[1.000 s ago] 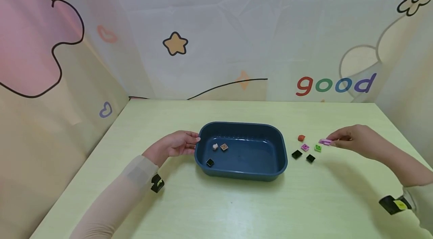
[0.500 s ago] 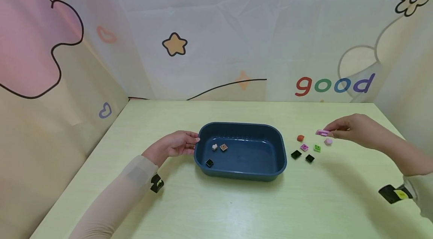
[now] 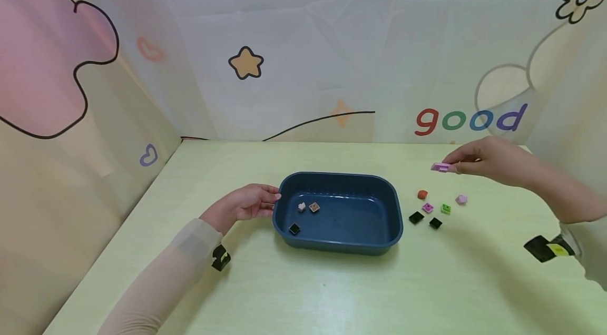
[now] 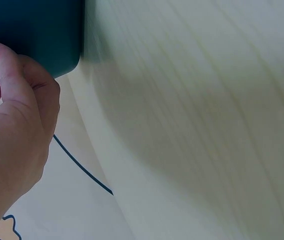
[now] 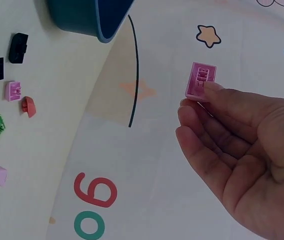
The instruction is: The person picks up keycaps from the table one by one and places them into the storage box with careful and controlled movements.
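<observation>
A pink rectangular keycap-like piece is pinched between thumb and fingers of the right hand, raised above the table right of the blue tray. In the right wrist view the piece shows its hollow underside, held at the tips of the right hand. The left hand grips the tray's left rim; in the left wrist view the thumb of the left hand lies on the tray wall. Inside the tray are a white piece, a tan piece and a black piece.
Right of the tray lie loose pieces: orange, magenta, green, pale pink, and two black ones. A printed cloth stands behind the table.
The right hand has lifted the pink piece from among the loose pieces, moving up and slightly left, which uncovers the pale pink piece. The left hand and tray stay in place.
</observation>
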A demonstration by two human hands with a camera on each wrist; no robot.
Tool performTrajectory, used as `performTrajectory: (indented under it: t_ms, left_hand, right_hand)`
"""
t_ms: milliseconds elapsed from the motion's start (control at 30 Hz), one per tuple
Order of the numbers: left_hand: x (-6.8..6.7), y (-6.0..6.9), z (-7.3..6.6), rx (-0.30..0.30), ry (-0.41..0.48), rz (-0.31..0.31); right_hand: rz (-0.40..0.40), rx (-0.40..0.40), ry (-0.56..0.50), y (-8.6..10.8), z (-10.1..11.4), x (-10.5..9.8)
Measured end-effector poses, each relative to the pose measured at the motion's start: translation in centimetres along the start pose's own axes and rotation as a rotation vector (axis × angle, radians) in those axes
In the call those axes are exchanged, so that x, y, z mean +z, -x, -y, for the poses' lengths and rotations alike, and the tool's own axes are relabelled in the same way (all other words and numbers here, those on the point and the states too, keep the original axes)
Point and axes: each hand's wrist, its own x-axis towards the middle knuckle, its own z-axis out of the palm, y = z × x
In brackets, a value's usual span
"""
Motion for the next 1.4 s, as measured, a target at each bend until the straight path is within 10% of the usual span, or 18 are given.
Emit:
performTrajectory:
  t_ms: [1400]
  left_hand:
    - [-0.1,-0.2,0.3,0.013,0.028,0.024]
  right_hand:
    - [0.106,-0.29,-0.019,-7.0,11.0,0.5]
